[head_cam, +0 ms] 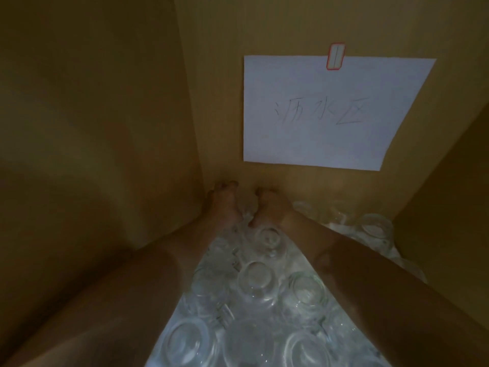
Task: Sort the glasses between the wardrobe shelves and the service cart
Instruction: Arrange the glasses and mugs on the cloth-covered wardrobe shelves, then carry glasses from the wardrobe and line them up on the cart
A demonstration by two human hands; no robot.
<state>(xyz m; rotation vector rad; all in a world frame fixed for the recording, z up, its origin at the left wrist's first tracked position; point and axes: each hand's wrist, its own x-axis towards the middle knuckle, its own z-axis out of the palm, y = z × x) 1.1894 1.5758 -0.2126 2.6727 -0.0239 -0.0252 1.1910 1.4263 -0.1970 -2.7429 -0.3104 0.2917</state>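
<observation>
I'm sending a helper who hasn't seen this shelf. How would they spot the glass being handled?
Find the white paper sign on the back wall. Below its left corner, both hands, left hand and right hand, meet around one glass. It is the rearmost of the glasses, and the only one touched.

A brown wooden wardrobe shelf [304, 186] carries a pale white liner sheet [341, 229] with many clear drinking glasses [255, 280] standing on it, clustered from 6 o'clock toward 2 o'clock; exact count unclear.
</observation>
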